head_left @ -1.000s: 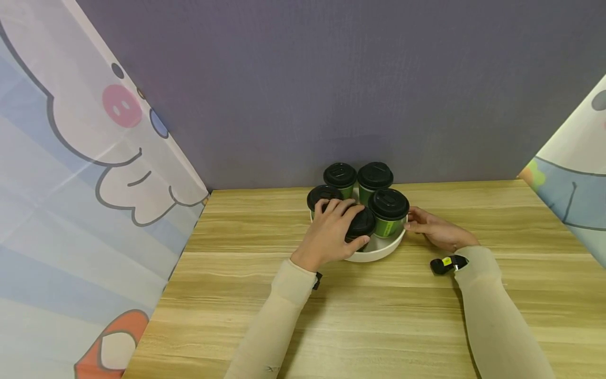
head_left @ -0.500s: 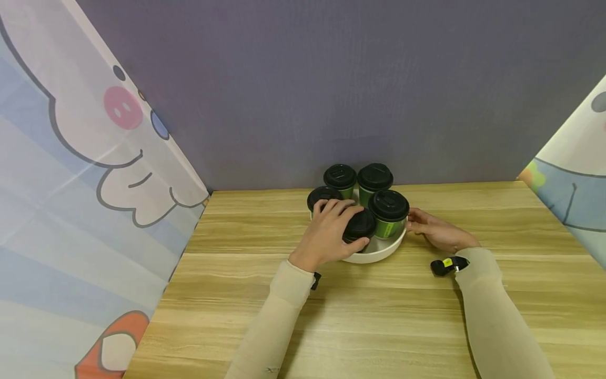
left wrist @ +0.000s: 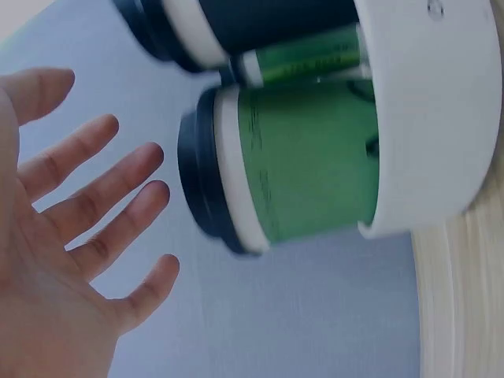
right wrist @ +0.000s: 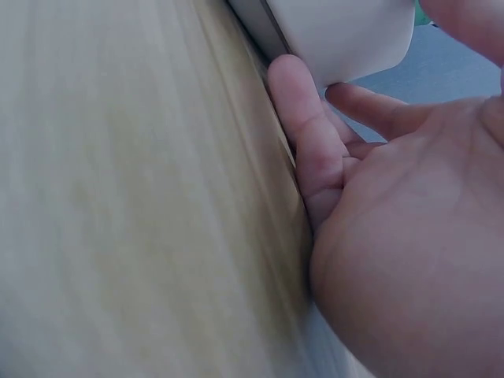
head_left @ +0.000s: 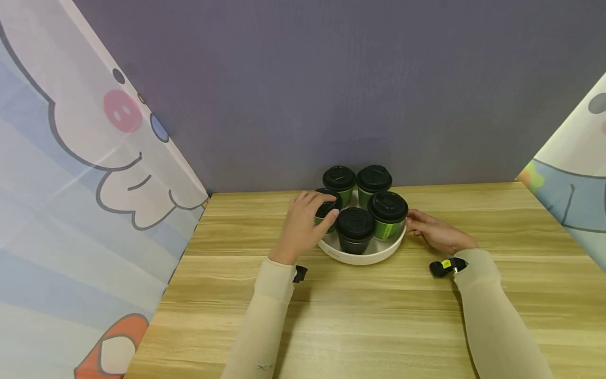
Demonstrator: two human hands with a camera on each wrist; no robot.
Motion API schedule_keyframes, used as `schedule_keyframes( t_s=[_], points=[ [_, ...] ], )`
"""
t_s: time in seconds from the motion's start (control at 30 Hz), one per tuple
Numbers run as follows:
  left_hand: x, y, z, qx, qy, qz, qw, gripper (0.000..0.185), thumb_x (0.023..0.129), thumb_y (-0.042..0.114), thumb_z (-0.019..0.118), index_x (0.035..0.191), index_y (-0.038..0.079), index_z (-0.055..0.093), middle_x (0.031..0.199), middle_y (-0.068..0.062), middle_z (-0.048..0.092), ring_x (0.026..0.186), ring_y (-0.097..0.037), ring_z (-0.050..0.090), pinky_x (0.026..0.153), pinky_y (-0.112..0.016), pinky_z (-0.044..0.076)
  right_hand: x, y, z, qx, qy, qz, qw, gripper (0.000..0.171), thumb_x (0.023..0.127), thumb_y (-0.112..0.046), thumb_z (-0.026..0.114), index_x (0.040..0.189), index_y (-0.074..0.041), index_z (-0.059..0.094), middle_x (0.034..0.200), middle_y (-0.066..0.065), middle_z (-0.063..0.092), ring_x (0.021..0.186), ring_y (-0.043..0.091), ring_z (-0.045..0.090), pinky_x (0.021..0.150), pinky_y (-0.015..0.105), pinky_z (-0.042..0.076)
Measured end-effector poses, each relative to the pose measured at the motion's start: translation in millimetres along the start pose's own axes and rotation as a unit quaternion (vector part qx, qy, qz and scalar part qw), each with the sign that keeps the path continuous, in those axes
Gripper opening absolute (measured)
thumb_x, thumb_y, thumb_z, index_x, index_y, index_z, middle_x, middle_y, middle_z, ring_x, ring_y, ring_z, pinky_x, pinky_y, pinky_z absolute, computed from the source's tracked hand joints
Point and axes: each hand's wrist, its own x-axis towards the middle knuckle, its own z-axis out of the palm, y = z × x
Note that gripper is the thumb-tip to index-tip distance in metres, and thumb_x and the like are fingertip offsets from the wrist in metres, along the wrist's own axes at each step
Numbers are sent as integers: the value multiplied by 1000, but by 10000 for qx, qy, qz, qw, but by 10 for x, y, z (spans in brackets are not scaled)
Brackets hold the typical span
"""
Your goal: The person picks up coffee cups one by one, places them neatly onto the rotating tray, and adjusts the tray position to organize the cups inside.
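A white round tray (head_left: 358,259) holds several paper coffee cups with black lids. My left hand (head_left: 299,223) is at the tray's left, beside the left green cup (head_left: 327,209). In the left wrist view its fingers (left wrist: 142,161) are spread and apart from the green cup (left wrist: 307,161). At the front stands a dark cup (head_left: 355,231); a green cup (head_left: 388,208) is to its right. Behind them are two more, the back left cup (head_left: 339,179) and back right cup (head_left: 374,179). My right hand (head_left: 440,231) holds the tray's right side, fingers bent low against the white wall (right wrist: 346,39).
The wooden table (head_left: 379,316) runs back to a grey wall panel (head_left: 303,95) close behind the cups. Cartoon-printed curtains hang at the left (head_left: 71,210) and right (head_left: 577,173). A black wrist camera (head_left: 441,268) sits at the right wrist.
My left hand has come off the dark front cup and moved left, to beside the left green cup. The right hand stays at the tray's side.
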Motion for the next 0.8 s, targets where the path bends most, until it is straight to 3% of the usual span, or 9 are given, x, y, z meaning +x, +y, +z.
schedule_keyframes(
  t_s=[0.13,0.27,0.53,0.8],
  points=[
    [-21,-149,-68,-25,425,-133,9990,31,103,32,61,125,12,71,123,-5,72,114,-25,61,101,-47,47,2,-4,7,8,17,25,10000,63,113,-30,39,157,7,15,117,-11,56,108,2,51,91,27,34],
    [-49,-299,-110,14,608,-493,9969,28,101,27,64,122,11,72,119,-6,72,113,-26,63,103,-47,46,8,3,12,7,32,62,10000,63,113,-30,39,158,7,15,117,-11,56,108,2,51,91,27,33],
    [-107,-506,-141,87,490,-1295,9903,26,96,18,70,121,9,72,113,-10,72,109,-30,65,95,-48,52,32,22,24,20,77,50,10000,61,112,-30,41,155,7,19,118,-8,56,108,2,52,91,25,35],
    [-145,-648,-146,376,323,-1679,9846,32,98,22,68,126,6,69,120,-16,72,114,-35,64,102,-56,48,71,33,-8,-26,143,-51,9999,59,113,-27,37,154,11,18,117,-8,58,104,2,57,90,22,42]
  ],
)
